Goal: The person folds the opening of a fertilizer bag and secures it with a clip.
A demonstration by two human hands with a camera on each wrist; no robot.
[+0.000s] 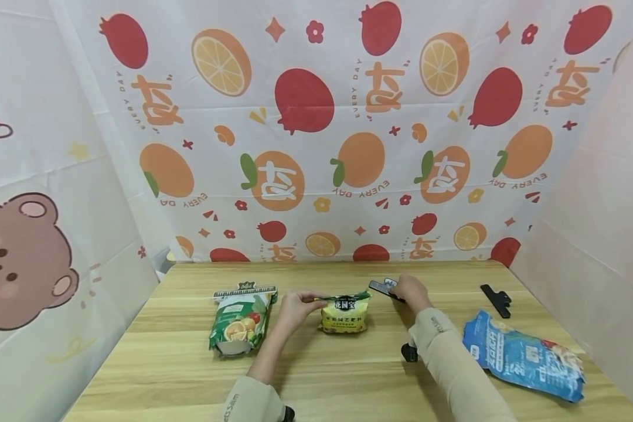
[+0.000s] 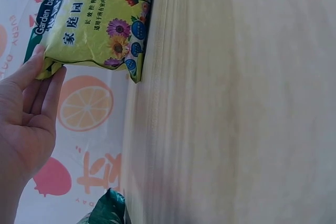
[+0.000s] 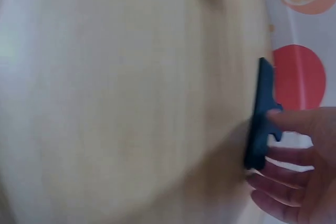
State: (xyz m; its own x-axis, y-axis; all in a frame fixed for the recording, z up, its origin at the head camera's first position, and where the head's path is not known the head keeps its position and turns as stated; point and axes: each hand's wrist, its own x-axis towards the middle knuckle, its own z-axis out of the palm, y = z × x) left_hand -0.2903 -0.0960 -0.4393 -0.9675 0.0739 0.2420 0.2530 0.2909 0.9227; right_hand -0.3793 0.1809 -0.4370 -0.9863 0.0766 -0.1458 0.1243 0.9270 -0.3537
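Near the table's middle sits a small yellow fertilizer bag [image 1: 344, 316] with a folded green top edge. My left hand [image 1: 297, 310] pinches its upper left corner between thumb and fingers; the left wrist view shows flowers printed on the bag [image 2: 100, 22]. To the right, my right hand [image 1: 412, 293] holds a dark bag clip [image 1: 382, 286] by its handle. In the right wrist view the thumb lies on one side of the long clip [image 3: 261, 124] and the fingers on the other. The clip is apart from the yellow bag.
A green bag [image 1: 239, 322] with a sealing clip [image 1: 245, 291] along its top lies at the left. On the right are a blue bag [image 1: 527, 357], lying flat, and another black clip [image 1: 497, 300]. A printed curtain [image 1: 316, 146] hangs behind the wooden table [image 1: 348, 381].
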